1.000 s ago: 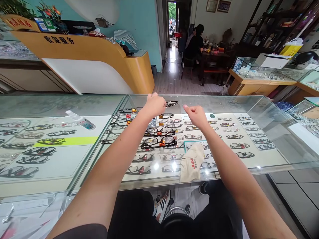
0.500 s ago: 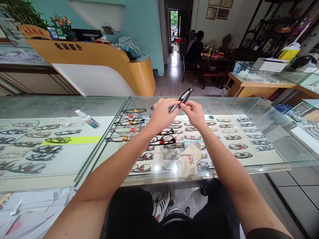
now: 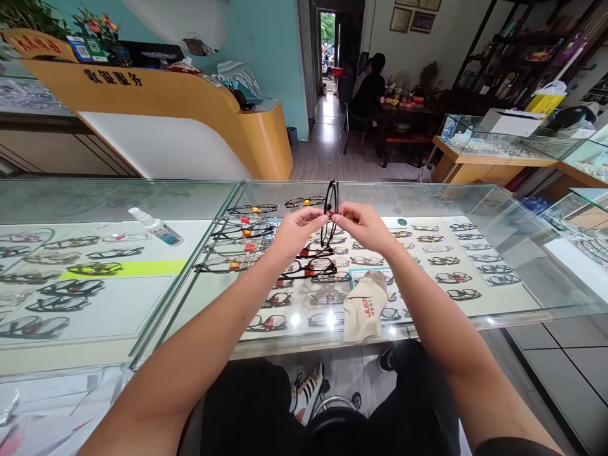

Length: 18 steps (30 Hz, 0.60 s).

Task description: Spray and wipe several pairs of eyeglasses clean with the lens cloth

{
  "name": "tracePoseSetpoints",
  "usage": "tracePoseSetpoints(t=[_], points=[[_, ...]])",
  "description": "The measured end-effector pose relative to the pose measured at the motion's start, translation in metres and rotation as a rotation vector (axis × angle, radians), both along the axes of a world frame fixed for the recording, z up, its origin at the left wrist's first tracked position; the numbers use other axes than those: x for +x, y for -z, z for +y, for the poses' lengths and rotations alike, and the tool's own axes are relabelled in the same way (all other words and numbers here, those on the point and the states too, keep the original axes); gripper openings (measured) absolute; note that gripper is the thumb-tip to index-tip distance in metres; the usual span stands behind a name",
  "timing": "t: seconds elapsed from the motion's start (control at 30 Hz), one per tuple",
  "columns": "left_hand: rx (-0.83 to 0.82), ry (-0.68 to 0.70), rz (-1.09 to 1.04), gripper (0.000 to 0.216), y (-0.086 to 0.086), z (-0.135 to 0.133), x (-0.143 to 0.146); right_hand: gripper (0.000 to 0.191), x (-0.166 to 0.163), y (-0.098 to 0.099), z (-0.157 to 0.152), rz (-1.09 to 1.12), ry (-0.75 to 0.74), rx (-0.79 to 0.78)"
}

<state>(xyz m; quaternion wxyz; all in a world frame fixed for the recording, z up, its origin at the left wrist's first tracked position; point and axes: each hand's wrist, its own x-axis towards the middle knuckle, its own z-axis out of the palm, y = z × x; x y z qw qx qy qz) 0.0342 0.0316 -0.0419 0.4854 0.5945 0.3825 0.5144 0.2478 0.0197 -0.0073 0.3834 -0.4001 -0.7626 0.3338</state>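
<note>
Standing upright, black glasses [image 3: 331, 197] sit pinched between left hand [image 3: 294, 235] and right hand [image 3: 365, 227].

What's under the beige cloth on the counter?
The beige cloth lies on the glass countertop; through the glass, part of a teal-edged card and some eyeglasses show past its edges. Whatever is directly beneath is covered.

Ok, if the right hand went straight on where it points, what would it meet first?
The right hand would first meet the black glasses it touches, then probably the left hand; depth is unclear.
</note>
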Motion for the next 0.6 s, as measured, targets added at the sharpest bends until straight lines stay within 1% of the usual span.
tracePoseSetpoints(t=[0.07,0.2,0.3,0.47,0.6], points=[[-0.007,-0.013,-0.011,0.045,-0.002,-0.001,0.0,0.036,-0.002,0.001,0.0,0.053,0.026,-0.007],[-0.01,-0.035,-0.029,0.044,-0.008,-0.005,-0.001,0.047,-0.007,0.002,0.0,0.186,0.035,-0.052],[0.001,-0.036,-0.029,0.042,-0.011,-0.006,-0.001,0.048,-0.008,0.003,0.0,0.217,0.044,-0.068],[0.007,-0.03,-0.015,0.045,-0.012,-0.006,-0.002,0.038,-0.007,0.004,0.001,0.21,0.067,-0.026],[0.002,-0.016,-0.025,0.046,-0.01,-0.005,-0.001,0.027,-0.005,0.004,0.001,0.146,0.123,0.029]])
